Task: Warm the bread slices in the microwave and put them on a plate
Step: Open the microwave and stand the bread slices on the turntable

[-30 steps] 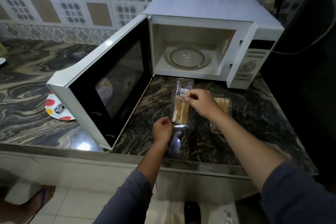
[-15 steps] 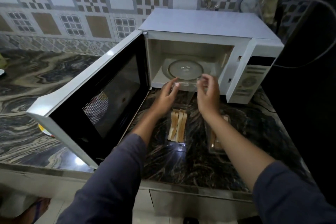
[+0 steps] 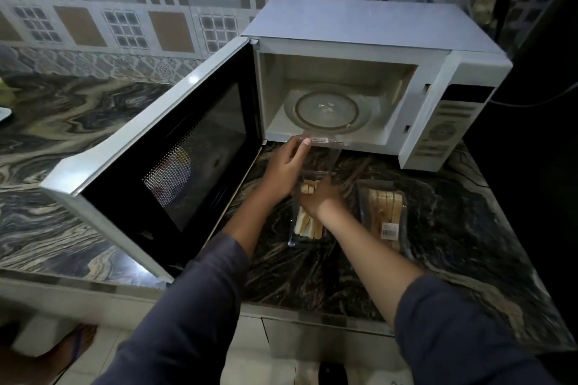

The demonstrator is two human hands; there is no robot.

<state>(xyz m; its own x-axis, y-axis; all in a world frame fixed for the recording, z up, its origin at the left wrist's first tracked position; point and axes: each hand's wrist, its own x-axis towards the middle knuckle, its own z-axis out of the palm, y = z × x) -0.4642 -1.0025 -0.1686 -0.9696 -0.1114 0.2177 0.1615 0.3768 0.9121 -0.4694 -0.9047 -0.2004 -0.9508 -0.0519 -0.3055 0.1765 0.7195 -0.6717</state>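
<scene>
The white microwave (image 3: pixel 359 25) stands open, its door (image 3: pixel 150 134) swung out to the left and its glass turntable (image 3: pixel 327 111) bare. On the counter in front of it lies a clear plastic box of bread slices (image 3: pixel 308 226). My left hand (image 3: pixel 281 172) pinches the edge of the box's raised clear lid (image 3: pixel 323 147) and holds it up. My right hand (image 3: pixel 319 200) reaches into the box with its fingers curled over the slices. A spotted plate (image 3: pixel 179 166) shows dimly through the door's window.
A second clear box of bread (image 3: pixel 384 212), shut and with a barcode label, lies to the right of the first. The marble counter (image 3: pixel 469 228) ends at a dark wall on the right. The open door blocks the counter's left side.
Both hands lifted the box's lid open near the microwave's mouth. My left hand has stayed on the lid, while my right hand has dropped down onto the bread slices.
</scene>
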